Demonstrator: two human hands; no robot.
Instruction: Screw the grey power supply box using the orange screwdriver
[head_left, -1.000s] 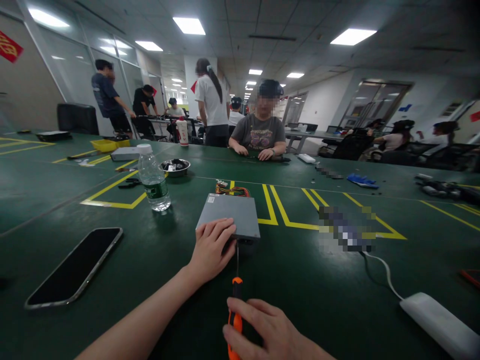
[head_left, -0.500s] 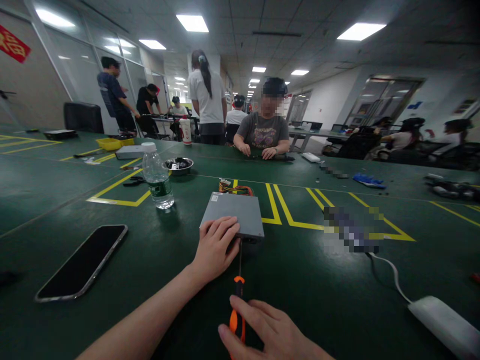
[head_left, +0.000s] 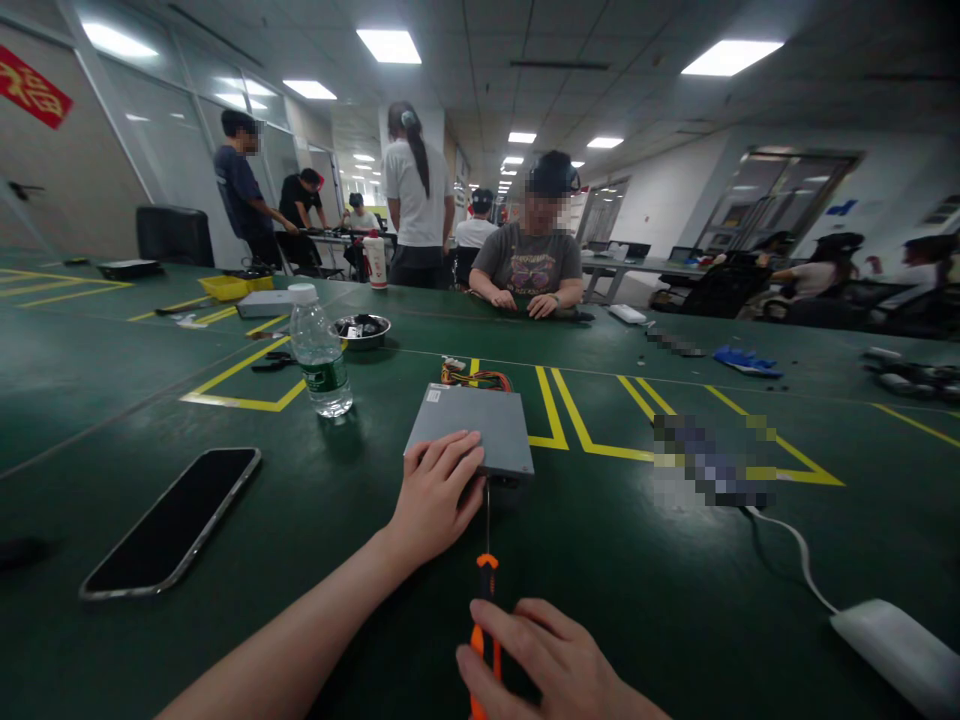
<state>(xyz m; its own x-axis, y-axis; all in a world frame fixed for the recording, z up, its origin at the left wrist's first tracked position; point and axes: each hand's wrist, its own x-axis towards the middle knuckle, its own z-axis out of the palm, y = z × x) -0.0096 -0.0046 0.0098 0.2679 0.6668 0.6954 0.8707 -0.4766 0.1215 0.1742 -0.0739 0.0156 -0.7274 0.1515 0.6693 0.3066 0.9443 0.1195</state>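
A grey computer power supply (head_left: 480, 412) lies flat on the green table, its coloured wires (head_left: 480, 378) bunched at the far side. My left hand (head_left: 442, 490) grips its near left corner, fingers laid across the top and thumb against the near side. My right hand (head_left: 536, 650) holds an orange and black screwdriver (head_left: 487, 575) by the handle, between thumb and fingers. The screwdriver's thin shaft points away from me to the near face of the power supply; its tip is hidden at that edge.
Left of the power supply stand a water bottle (head_left: 321, 360) and a metal bowl (head_left: 361, 331) of small dark parts. A phone (head_left: 172, 520) lies nearer on the left. To the right are a white corded block (head_left: 892, 640) and a blue item (head_left: 746, 361). Another person (head_left: 529, 265) sits opposite.
The screwdriver handle has turned a little in my right hand, whose fingers have shifted slightly. My left hand stays on the power supply. The whole view has moved a bit.
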